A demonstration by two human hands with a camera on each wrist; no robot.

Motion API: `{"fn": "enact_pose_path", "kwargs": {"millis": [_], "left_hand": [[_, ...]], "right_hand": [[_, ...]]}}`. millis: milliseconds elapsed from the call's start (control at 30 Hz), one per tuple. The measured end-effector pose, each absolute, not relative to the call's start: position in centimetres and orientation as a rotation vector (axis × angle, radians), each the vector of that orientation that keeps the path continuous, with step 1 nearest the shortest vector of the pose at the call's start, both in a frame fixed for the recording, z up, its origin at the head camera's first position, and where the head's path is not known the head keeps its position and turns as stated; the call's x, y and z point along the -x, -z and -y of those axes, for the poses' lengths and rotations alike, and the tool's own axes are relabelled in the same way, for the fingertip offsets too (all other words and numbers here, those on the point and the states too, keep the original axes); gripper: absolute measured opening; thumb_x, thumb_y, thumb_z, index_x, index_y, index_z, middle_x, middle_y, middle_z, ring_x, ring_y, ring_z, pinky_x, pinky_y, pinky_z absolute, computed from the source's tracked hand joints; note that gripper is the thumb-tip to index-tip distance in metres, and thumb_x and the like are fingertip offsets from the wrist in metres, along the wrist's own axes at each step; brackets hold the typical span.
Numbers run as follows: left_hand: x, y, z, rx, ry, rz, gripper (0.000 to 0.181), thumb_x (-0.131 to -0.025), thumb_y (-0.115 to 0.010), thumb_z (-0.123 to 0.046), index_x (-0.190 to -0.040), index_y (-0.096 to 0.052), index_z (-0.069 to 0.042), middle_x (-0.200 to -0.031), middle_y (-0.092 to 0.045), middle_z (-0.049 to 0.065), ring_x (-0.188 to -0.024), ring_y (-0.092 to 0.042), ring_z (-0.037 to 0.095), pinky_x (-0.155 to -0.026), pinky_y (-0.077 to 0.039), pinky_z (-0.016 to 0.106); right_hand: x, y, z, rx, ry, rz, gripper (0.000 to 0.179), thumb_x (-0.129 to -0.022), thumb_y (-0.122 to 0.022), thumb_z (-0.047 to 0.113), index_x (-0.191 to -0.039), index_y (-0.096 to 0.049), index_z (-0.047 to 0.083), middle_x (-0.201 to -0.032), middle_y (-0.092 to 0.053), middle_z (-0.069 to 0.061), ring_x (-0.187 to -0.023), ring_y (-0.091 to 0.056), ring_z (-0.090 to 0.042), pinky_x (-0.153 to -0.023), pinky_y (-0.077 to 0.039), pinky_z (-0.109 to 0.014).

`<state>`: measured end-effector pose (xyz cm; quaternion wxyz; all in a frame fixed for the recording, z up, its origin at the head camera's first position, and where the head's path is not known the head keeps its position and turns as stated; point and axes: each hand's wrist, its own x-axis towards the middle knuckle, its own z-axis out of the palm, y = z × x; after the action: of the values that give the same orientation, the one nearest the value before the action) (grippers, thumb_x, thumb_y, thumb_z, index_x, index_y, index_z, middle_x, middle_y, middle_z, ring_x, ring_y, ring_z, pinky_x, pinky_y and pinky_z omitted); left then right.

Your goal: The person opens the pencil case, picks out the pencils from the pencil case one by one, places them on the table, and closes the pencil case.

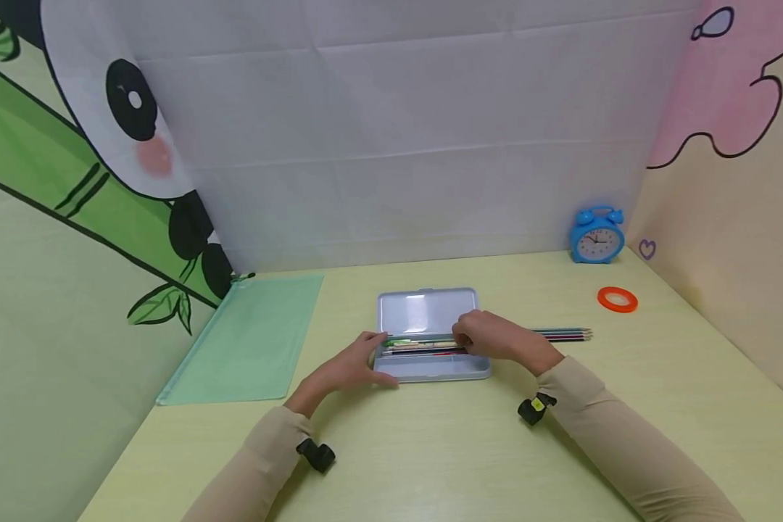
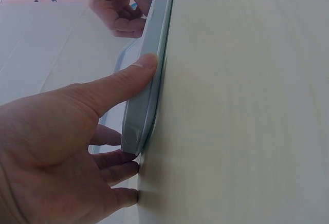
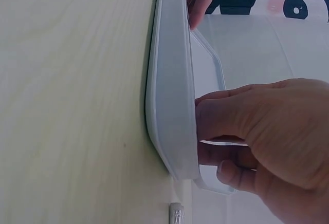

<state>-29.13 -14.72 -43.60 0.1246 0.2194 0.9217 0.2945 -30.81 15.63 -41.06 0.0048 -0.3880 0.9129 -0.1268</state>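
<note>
A pale blue-grey pencil case (image 1: 431,370) lies with its lid (image 1: 424,308) raised at the back. Several pens and pencils (image 1: 420,349) lie lengthwise inside it. My left hand (image 1: 355,362) grips the left end; its thumb presses the front wall, plain in the left wrist view, while the other fingers spread round the end. My right hand (image 1: 492,335) reaches over the right end with curled fingers, down among the pens. Its fingertips are hidden behind the case wall, so what they pinch cannot be told. More pencils (image 1: 570,334) lie on the table just beyond that hand.
A pale green cloth-like sheet (image 1: 251,341) lies flat on the left of the table. At the back right stands a blue alarm clock (image 1: 597,239), with an orange tape roll (image 1: 607,301) in front of it. A printed cloth backdrop (image 1: 398,145) rises behind the table.
</note>
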Motion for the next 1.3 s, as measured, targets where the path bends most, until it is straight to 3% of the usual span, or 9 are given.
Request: {"fn": "enact_pose_path", "kwargs": {"millis": [433, 667, 1067, 1300], "left_hand": [[29.03, 43.57, 14.72, -0.634, -0.875, -2.684, 0.104, -0.079, -0.085, -0.041, -0.158, -0.027, -0.005, -0.154, -0.031, 0.020, -0.137, -0.038, 0.034, -0.111, -0.034, 0.051], [28.99, 43.52, 14.63, -0.641, -0.856, -2.691, 0.103, -0.079, -0.085, -0.042, -0.157, -0.029, -0.006, -0.154, -0.033, 0.020, -0.136, -0.039, 0.034, -0.111, -0.035, 0.051], [29.04, 43.64, 14.79, -0.643, -0.861, -2.691, 0.104, -0.078, -0.085, -0.042, -0.158, -0.028, -0.005, -0.155, -0.031, 0.020, -0.138, -0.037, 0.034, -0.112, -0.034, 0.051], [29.11, 43.75, 14.76, -0.636, -0.869, -2.689, 0.105, -0.078, -0.086, -0.042, -0.158, -0.028, -0.005, -0.154, -0.031, 0.019, -0.137, -0.038, 0.033, -0.111, -0.035, 0.050]], "right_hand": [[30.80, 40.78, -15.51, 1.167, 0.376, -2.833, 0.015, -0.085, -0.069, -0.008, -0.085, -0.065, 0.007, -0.075, -0.056, 0.003, -0.070, -0.049, -0.013, -0.062, -0.042, -0.026], [30.62, 40.97, -15.61, 1.246, 0.262, -2.871, 0.024, -0.087, -0.069, -0.002, -0.108, -0.077, 0.007, -0.085, -0.063, 0.000, -0.072, -0.048, -0.013, -0.065, -0.045, -0.026], [30.17, 40.44, -15.32, 1.315, 0.256, -2.920, 0.016, -0.087, -0.071, 0.006, -0.101, -0.079, 0.008, -0.078, -0.055, 0.002, -0.067, -0.045, -0.011, -0.060, -0.042, -0.026], [30.10, 40.58, -15.40, 1.396, 0.280, -2.913, 0.030, -0.089, -0.066, 0.003, -0.116, -0.076, 0.012, -0.084, -0.062, 0.001, -0.066, -0.046, -0.011, -0.058, -0.041, -0.024]]}}
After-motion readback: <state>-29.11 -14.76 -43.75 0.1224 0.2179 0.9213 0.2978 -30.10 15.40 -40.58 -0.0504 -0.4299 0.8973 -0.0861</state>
